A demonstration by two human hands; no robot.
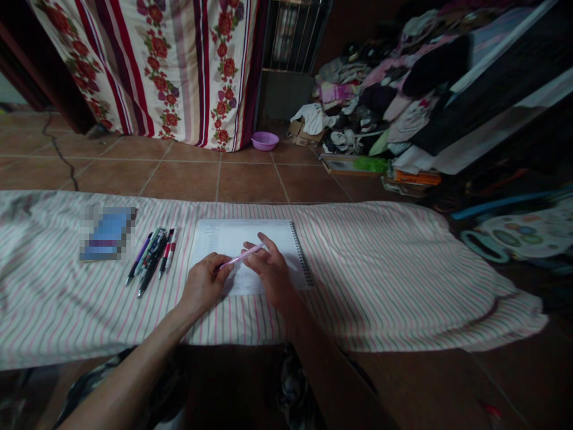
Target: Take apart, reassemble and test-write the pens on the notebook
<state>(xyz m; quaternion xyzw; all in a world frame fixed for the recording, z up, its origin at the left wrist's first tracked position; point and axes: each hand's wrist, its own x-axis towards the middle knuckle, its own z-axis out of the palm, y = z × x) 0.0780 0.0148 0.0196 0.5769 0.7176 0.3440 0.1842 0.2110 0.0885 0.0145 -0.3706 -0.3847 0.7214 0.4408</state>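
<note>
A pink pen (pixel 242 257) slants over an open spiral notebook (pixel 286 236), its right end higher in the view. My left hand (pixel 207 280) is closed around the pen's lower left end, with thumb and fingers pinched together. Close to the other end is my right hand (pixel 272 270), its fingers spread apart; the pen crosses in front of some of them, and whether they touch it I cannot tell. Printed text runs down the left side of the notebook's page, and the wire binding is along its right edge.
The notebook lies on a striped cloth (pixel 380 269). Several pens (pixel 154 257) lie in a bunch to the left, beside a blurred blue rectangular item (pixel 107 234). Beyond are a tiled floor, a purple basin (pixel 265 141), a floral curtain (pixel 192 71) and heaped clothes (pixel 371 95).
</note>
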